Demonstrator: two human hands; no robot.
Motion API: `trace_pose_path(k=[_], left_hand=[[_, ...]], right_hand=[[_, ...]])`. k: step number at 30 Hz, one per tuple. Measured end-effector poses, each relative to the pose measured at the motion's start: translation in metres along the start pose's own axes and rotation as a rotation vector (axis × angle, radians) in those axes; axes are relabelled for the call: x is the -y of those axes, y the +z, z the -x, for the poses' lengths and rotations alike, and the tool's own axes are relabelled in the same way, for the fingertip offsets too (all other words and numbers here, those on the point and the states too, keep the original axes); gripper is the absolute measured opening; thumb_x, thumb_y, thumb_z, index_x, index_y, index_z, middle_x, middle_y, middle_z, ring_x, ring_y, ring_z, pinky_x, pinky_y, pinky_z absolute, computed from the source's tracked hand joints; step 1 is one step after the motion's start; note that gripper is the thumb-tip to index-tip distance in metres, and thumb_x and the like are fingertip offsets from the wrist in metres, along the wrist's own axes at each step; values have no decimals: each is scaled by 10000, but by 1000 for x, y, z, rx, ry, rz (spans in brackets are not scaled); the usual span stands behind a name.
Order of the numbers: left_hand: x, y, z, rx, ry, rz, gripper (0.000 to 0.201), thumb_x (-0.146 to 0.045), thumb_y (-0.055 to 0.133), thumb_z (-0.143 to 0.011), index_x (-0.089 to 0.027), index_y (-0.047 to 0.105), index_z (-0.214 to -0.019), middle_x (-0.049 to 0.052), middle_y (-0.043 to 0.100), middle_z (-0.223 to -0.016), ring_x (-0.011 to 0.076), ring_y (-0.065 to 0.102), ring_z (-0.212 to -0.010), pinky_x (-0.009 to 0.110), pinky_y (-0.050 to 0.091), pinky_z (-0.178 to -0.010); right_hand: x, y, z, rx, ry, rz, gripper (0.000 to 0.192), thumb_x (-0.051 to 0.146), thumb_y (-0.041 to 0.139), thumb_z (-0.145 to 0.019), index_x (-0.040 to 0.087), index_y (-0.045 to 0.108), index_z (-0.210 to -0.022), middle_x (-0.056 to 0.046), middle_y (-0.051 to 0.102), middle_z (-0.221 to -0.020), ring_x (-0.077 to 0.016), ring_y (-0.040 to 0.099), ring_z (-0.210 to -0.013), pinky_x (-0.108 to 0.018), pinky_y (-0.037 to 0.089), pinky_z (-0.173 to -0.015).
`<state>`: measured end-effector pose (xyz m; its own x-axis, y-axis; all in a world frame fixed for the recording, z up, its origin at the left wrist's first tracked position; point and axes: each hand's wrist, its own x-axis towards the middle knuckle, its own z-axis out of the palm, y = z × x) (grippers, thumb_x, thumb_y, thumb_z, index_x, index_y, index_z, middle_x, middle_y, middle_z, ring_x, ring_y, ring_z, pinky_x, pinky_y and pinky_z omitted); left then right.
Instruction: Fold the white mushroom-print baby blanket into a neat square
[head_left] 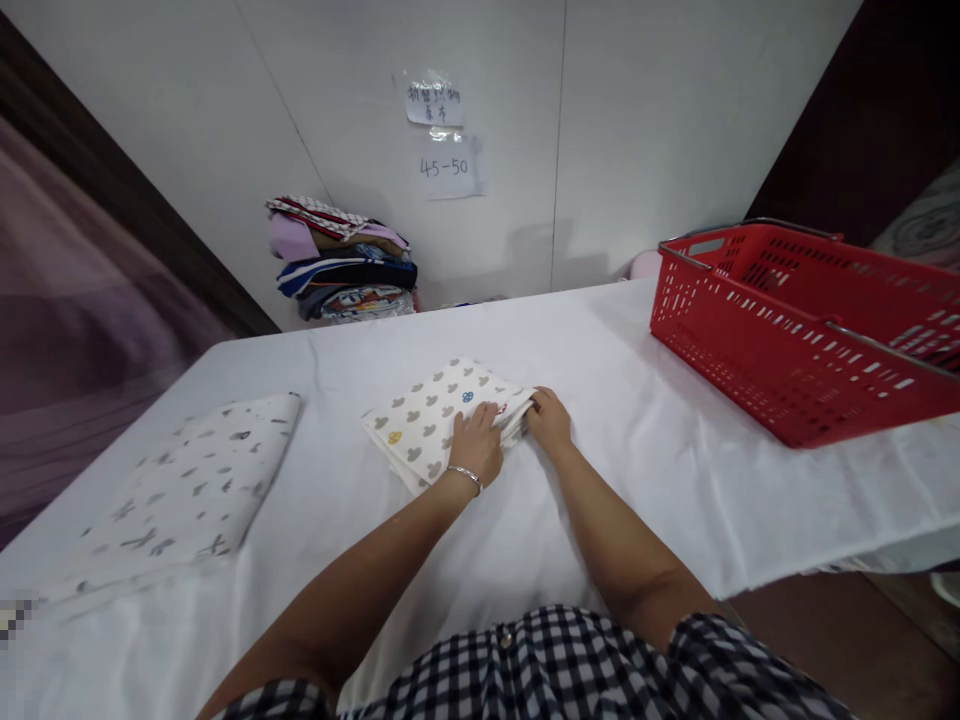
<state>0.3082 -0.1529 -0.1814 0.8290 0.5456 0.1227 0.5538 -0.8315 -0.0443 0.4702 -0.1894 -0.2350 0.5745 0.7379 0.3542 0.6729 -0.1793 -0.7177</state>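
One folded cloth [426, 416] lies under loosely spread left fingers [480, 422], its corner pinched by right fingers [542, 398].

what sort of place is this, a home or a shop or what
Possibly a makeshift indoor work area for cloth goods; home or shop, I can't tell. Clues: a folded patterned cloth on a white-covered table, a stack of fabrics behind it, and handwritten signs on the wall.

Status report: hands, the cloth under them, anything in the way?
Left hand on the cloth; right hand at its right corner. Cloth folded, on the table. Other cloth at left, basket at right; neither blocking.
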Motion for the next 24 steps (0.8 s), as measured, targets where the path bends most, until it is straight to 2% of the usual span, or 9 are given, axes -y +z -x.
trace_pose_path(k=[4,7,11,14,17,21,24], left_hand=[[7,1,-3,-16,-22,44,252,-286,482,-806,-197,675,-942,89,406,-1400,292,309,-1306,571,239,-1037],[10,1,-5,-34,-23,66,236,-235,476,-807,-205,682,-918,83,422,-1389,288,324,-1302,562,215,-1057],[13,3,-4,-104,-11,83,299,-157,456,-806,-220,651,-1024,81,382,-1418,272,328,-1308,530,222,-1067],[16,6,-1,-179,43,86,376,-105,414,-818,-245,601,-1112,69,346,-1441,233,334,-1310,493,240,-1068],[17,7,2,-220,137,87,387,-49,410,-797,-248,609,-1063,56,351,-1440,199,327,-1315,461,232,-1081],[15,5,4,-183,162,105,328,-38,443,-767,-237,646,-930,34,390,-1418,215,315,-1321,485,227,-1081],[13,3,4,-159,130,117,241,-126,488,-780,-217,651,-932,51,392,-1415,248,304,-1323,517,236,-1070]], right_hand=[[5,-4,3,9,29,137,237,154,468,-760,221,603,-943,-68,574,-1080,-213,506,-1003,-310,418,-831],[5,-5,3,23,60,166,159,174,487,-757,213,600,-862,-89,580,-1013,-231,507,-972,-321,413,-817],[1,-4,0,26,126,93,86,221,508,-737,201,586,-707,-96,568,-1074,-244,501,-1012,-346,400,-861],[-3,0,-4,27,151,-13,132,250,515,-710,199,548,-592,-72,576,-1101,-218,519,-1020,-328,401,-881],[-5,2,-6,13,162,-93,158,256,501,-697,200,521,-551,-60,603,-1058,-193,543,-984,-310,410,-871],[-7,3,-6,-9,155,-109,142,263,497,-688,201,540,-568,-58,607,-1050,-190,542,-978,-312,404,-881],[-9,2,-6,-25,149,-103,114,258,509,-675,198,552,-588,-64,596,-1073,-195,540,-986,-319,402,-888]])
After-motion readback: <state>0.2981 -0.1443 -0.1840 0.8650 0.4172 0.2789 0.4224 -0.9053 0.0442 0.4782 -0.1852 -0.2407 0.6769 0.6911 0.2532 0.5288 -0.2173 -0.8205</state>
